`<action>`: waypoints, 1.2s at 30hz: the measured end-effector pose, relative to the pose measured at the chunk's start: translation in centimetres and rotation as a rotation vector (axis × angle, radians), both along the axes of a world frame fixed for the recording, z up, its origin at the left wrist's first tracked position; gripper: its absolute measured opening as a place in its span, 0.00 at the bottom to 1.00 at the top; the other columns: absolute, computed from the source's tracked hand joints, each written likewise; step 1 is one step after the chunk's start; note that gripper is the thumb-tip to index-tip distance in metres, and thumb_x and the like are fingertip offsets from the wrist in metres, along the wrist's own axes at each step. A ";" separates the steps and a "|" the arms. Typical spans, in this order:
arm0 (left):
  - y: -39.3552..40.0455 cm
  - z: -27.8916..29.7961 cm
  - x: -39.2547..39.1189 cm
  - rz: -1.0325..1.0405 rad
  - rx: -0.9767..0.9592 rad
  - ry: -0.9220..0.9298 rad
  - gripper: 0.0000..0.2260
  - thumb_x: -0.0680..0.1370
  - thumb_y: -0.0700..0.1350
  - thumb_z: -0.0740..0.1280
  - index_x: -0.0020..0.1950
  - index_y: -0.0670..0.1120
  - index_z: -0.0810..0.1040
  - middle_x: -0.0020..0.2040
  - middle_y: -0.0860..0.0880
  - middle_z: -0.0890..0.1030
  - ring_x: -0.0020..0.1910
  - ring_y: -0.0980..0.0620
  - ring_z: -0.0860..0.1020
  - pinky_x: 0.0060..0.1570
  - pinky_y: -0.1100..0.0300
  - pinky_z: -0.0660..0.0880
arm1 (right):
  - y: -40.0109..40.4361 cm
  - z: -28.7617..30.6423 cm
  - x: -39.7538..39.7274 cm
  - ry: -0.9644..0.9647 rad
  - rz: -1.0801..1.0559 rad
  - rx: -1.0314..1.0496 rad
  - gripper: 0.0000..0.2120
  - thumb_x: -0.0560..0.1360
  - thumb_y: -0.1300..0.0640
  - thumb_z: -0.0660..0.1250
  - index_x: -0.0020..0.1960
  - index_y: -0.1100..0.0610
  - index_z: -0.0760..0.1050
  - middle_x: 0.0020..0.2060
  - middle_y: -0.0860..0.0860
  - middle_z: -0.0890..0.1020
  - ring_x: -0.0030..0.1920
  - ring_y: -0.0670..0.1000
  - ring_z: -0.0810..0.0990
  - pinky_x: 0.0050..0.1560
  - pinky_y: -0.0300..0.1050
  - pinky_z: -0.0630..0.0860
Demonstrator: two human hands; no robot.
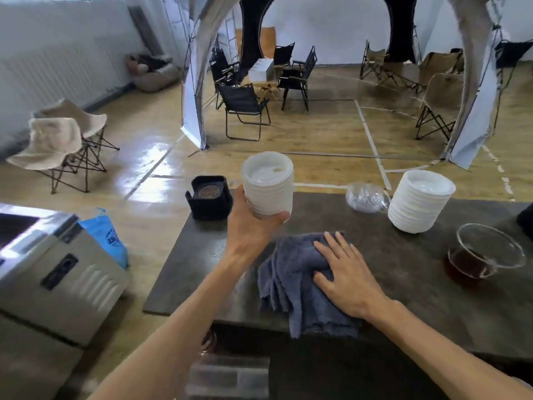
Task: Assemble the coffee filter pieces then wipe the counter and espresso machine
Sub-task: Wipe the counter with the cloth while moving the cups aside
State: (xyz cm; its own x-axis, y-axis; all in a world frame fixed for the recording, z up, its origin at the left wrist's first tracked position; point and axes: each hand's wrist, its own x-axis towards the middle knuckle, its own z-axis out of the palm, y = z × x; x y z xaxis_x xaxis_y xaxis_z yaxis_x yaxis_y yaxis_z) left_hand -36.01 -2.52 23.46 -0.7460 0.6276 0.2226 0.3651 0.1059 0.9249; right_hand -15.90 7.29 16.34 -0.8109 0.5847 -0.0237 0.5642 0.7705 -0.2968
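A: Entry one, left of the frame: steel machine (pixel 52 264), part seen only, with a blue bag (pixel 108 241) behind it. Any writing?

B: White print on the bag, too blurred to read. No brand legible on the machine.

A: Entry two, centre: black holder (pixel 212 197) at the desk's (pixel 432 301) far left corner, a round patterned disc inside.

B: Possibly a filter piece; cannot tell if assembled.

A: Entry three, hands.

B: Left hand (pixel 248 223), fingers curled round a stack of white lids (pixel 268 183), lifted above the desk. Right hand (pixel 344 269), fingers spread flat, pressing a grey-blue cloth (pixel 300 284) onto the desk at centre frame.

A: Entry four, right: crumpled clear wrapper (pixel 366 197), second stack of white lids (pixel 418 200), glass cup (pixel 478 258) with dark liquid. No labels.

B: Progress, judged: wiping the desk appears under way, lids lifted to clear the path. The right side of the desk and the machine likely remain.
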 end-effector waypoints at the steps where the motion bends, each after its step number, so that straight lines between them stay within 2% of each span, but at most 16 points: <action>1: -1.5 -0.2 -1.1 0.038 -0.006 0.002 0.36 0.62 0.51 0.83 0.64 0.53 0.67 0.54 0.60 0.78 0.51 0.65 0.77 0.47 0.69 0.76 | 0.0 -0.1 0.1 0.013 -0.002 0.004 0.35 0.76 0.36 0.50 0.80 0.46 0.49 0.81 0.47 0.45 0.79 0.47 0.38 0.79 0.50 0.41; 2: -3.0 -0.3 -2.1 0.078 -0.019 0.003 0.38 0.62 0.51 0.83 0.65 0.54 0.67 0.55 0.60 0.78 0.52 0.63 0.77 0.48 0.66 0.76 | 0.1 -0.2 0.1 0.021 -0.002 0.012 0.37 0.74 0.35 0.47 0.80 0.46 0.50 0.81 0.47 0.46 0.79 0.47 0.38 0.79 0.49 0.41; 4: -5.8 -0.6 -3.8 0.157 -0.062 0.001 0.38 0.63 0.51 0.82 0.67 0.54 0.65 0.55 0.59 0.77 0.51 0.59 0.76 0.46 0.66 0.73 | 0.2 -0.4 0.0 0.012 -0.003 0.027 0.39 0.71 0.33 0.44 0.80 0.46 0.51 0.81 0.47 0.47 0.79 0.47 0.39 0.79 0.49 0.42; 7: -8.6 -1.3 -5.7 0.230 -0.117 0.012 0.39 0.65 0.50 0.81 0.70 0.50 0.64 0.57 0.54 0.75 0.54 0.52 0.75 0.46 0.63 0.70 | 0.2 -0.6 -0.2 -0.003 -0.019 0.048 0.40 0.70 0.32 0.42 0.80 0.45 0.51 0.80 0.47 0.47 0.80 0.48 0.40 0.79 0.49 0.44; 16: -8.6 -3.7 -7.0 0.245 -0.199 -0.010 0.42 0.64 0.51 0.81 0.71 0.48 0.63 0.63 0.49 0.76 0.57 0.51 0.74 0.51 0.57 0.71 | -0.1 -0.5 0.0 0.023 -0.035 0.045 0.38 0.71 0.32 0.45 0.79 0.44 0.53 0.80 0.45 0.51 0.79 0.46 0.42 0.79 0.48 0.45; 19: -8.8 -3.2 -7.0 0.258 -0.253 -0.027 0.49 0.61 0.57 0.81 0.74 0.45 0.60 0.69 0.44 0.71 0.66 0.46 0.71 0.61 0.48 0.73 | -0.4 -0.1 0.0 0.026 -0.040 0.050 0.38 0.72 0.32 0.44 0.80 0.44 0.53 0.80 0.45 0.51 0.79 0.46 0.41 0.79 0.48 0.43; 21: -9.6 -2.7 -5.3 0.271 -0.342 -0.038 0.52 0.66 0.59 0.79 0.78 0.41 0.52 0.76 0.41 0.60 0.75 0.43 0.61 0.72 0.44 0.64 | -0.9 0.3 0.3 0.050 -0.050 0.098 0.36 0.74 0.33 0.42 0.79 0.44 0.54 0.80 0.46 0.52 0.80 0.48 0.41 0.79 0.49 0.43; 22: -10.1 -2.5 -3.5 0.299 -0.351 -0.035 0.49 0.70 0.57 0.76 0.79 0.41 0.50 0.78 0.41 0.55 0.77 0.44 0.56 0.75 0.47 0.59 | -1.5 0.6 0.4 0.076 -0.060 0.118 0.35 0.76 0.34 0.41 0.79 0.45 0.55 0.80 0.46 0.52 0.80 0.48 0.42 0.79 0.49 0.42; 24: -10.9 -1.9 1.4 0.343 -0.252 0.072 0.37 0.77 0.49 0.71 0.78 0.43 0.54 0.76 0.43 0.58 0.76 0.45 0.58 0.75 0.50 0.58 | -2.5 1.2 0.4 0.138 -0.092 0.126 0.34 0.78 0.36 0.40 0.79 0.47 0.57 0.80 0.47 0.53 0.80 0.49 0.42 0.78 0.49 0.42; 26: -10.2 -2.1 5.8 0.229 -0.164 0.380 0.27 0.79 0.46 0.66 0.76 0.45 0.61 0.74 0.45 0.63 0.75 0.46 0.61 0.74 0.49 0.60 | -3.2 1.5 0.1 0.165 -0.119 0.123 0.33 0.78 0.37 0.39 0.79 0.49 0.58 0.80 0.49 0.53 0.80 0.50 0.44 0.78 0.50 0.44; 28: -7.9 -4.1 7.8 -0.051 -0.287 0.759 0.21 0.81 0.48 0.60 0.74 0.46 0.68 0.75 0.46 0.66 0.77 0.45 0.61 0.75 0.48 0.61 | -3.7 1.3 -0.4 0.167 -0.124 0.125 0.33 0.78 0.40 0.37 0.79 0.50 0.58 0.80 0.51 0.54 0.80 0.52 0.46 0.78 0.52 0.46; 29: -6.5 -5.2 8.1 -0.155 -0.376 0.869 0.20 0.82 0.49 0.56 0.73 0.47 0.71 0.75 0.46 0.68 0.77 0.45 0.62 0.74 0.48 0.64 | -3.8 1.0 -0.5 0.153 -0.115 0.127 0.33 0.79 0.41 0.37 0.79 0.51 0.58 0.79 0.51 0.54 0.80 0.52 0.46 0.78 0.52 0.47; 31: -4.0 -6.7 8.0 -0.262 -0.510 0.909 0.23 0.80 0.50 0.53 0.72 0.46 0.73 0.73 0.45 0.73 0.74 0.45 0.68 0.71 0.47 0.67 | -4.1 -0.1 -0.8 0.090 -0.096 0.147 0.32 0.79 0.44 0.37 0.79 0.53 0.57 0.79 0.51 0.55 0.80 0.53 0.48 0.78 0.50 0.46; 33: -2.1 -7.8 7.3 -0.329 -0.590 0.922 0.25 0.79 0.49 0.52 0.74 0.44 0.71 0.73 0.43 0.72 0.74 0.43 0.68 0.71 0.46 0.66 | -3.6 -0.8 -1.1 0.063 -0.102 0.189 0.31 0.80 0.46 0.39 0.78 0.55 0.58 0.78 0.52 0.58 0.79 0.54 0.50 0.77 0.49 0.45; 36: 0.8 -7.9 5.4 -0.401 -0.630 0.867 0.27 0.80 0.51 0.48 0.78 0.43 0.62 0.78 0.41 0.62 0.78 0.41 0.58 0.76 0.45 0.57 | -0.9 -0.4 -2.4 -0.003 -0.107 0.129 0.33 0.76 0.44 0.31 0.80 0.51 0.46 0.79 0.46 0.45 0.79 0.52 0.39 0.77 0.49 0.35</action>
